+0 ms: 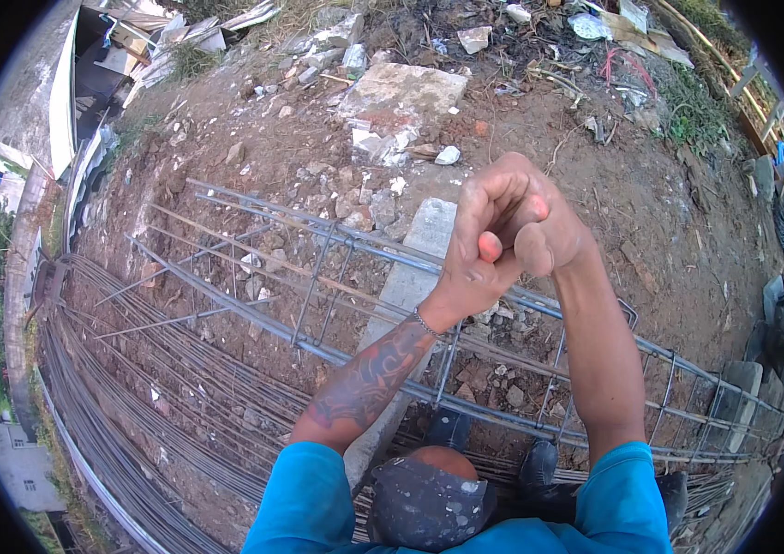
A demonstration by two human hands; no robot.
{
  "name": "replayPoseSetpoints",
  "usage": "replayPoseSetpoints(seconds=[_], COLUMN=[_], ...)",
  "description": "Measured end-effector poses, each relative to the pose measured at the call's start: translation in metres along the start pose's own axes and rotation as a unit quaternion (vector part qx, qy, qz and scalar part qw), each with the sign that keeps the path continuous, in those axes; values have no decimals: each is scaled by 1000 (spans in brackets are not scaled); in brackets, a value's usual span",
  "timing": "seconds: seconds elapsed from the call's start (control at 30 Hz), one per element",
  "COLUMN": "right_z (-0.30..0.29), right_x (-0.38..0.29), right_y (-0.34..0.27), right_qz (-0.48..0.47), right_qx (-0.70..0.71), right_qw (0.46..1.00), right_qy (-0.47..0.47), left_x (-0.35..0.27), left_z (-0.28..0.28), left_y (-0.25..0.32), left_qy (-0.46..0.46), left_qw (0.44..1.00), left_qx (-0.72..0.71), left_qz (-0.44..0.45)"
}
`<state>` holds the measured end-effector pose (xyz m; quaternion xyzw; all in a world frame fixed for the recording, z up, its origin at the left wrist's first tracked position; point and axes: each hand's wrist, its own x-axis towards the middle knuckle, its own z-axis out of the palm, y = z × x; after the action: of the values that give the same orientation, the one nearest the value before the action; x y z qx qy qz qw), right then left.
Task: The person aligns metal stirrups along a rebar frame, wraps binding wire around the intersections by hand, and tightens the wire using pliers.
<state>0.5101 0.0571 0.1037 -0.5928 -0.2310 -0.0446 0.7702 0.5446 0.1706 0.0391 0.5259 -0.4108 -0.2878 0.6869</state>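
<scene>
Both of my hands are raised together above a rebar cage. My left hand (478,242), with a bracelet at its wrist, has curled fingers and touches the other hand. My right hand (544,221) is bent over it, its thumb pointing down and its fingers curled. No object shows between them, though their palms are partly hidden. Below them, the long rebar cage (246,305) with square stirrups crosses the view, passing behind my wrists and over a concrete beam (392,311).
Bundled loose steel bars (177,388) lie at the lower left. Stones and a flat concrete slab (405,90) sit on the soil beyond the cage. Scrap boards (177,41) stand at the upper left. My boots (447,428) are beside the cage, near my bent knee (433,492).
</scene>
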Motion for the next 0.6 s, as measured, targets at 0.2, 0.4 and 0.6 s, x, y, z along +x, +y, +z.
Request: replayPoseSetpoints(seconds=[0.2,0.4,0.6], right_z=[18,55,-64], right_x=[2,19,14], right_y=[-3,16,27], right_qz=[-4,-121,22], right_qx=[-29,-412,-33], right_qw=[996,702,903], right_qy=[83,568,428], left_x=[-13,23,72], left_z=[-5,5,-19], left_y=[-9,-12,11], left_qy=[37,76,-76], left_qw=[992,983,892], left_qx=[118,155,383], left_qz=[30,64,-228])
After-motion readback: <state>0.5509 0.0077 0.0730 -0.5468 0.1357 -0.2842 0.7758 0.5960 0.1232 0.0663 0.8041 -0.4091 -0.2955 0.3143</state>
